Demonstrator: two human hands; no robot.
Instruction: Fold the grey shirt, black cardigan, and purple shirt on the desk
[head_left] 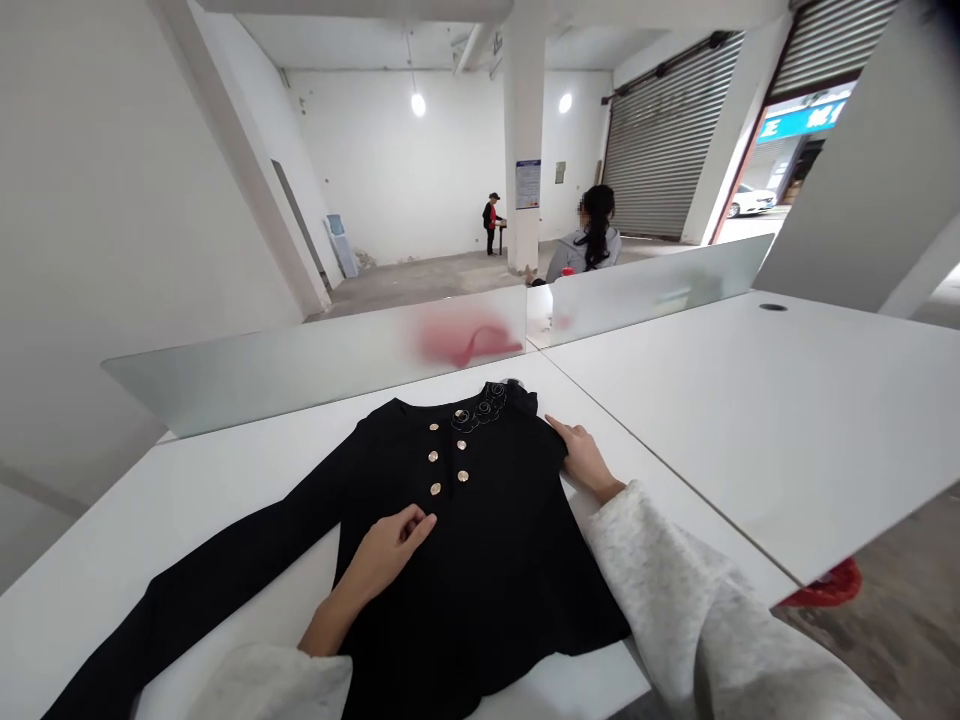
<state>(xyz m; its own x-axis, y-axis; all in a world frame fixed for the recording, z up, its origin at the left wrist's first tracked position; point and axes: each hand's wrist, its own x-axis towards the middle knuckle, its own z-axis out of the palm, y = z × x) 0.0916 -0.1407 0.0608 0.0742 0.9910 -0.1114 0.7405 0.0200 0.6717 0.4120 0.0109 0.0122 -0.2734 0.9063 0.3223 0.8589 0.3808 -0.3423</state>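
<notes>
A black long-sleeved top (480, 560) lies spread on a white table, front side up. Gold buttons (435, 457) run in two columns down its chest, and dark rosette trim (487, 402) sits at the neckline. One sleeve (225, 560) stretches out to the lower left; the other sleeve is not visible. My left hand (390, 550) rests over the chest below the buttons, its fingers curled in; anything inside them is hidden. My right hand (589, 460) is at the top's right shoulder edge, index finger extended and the others closed around the black cloth.
A frosted divider (315, 365) stands along the table's far edge, with something red blurred behind it. A second white tabletop (750, 400) adjoins on the right. Below its edge is a red-rimmed item (825, 585). Beyond the divider are two people (592, 235), one farther back.
</notes>
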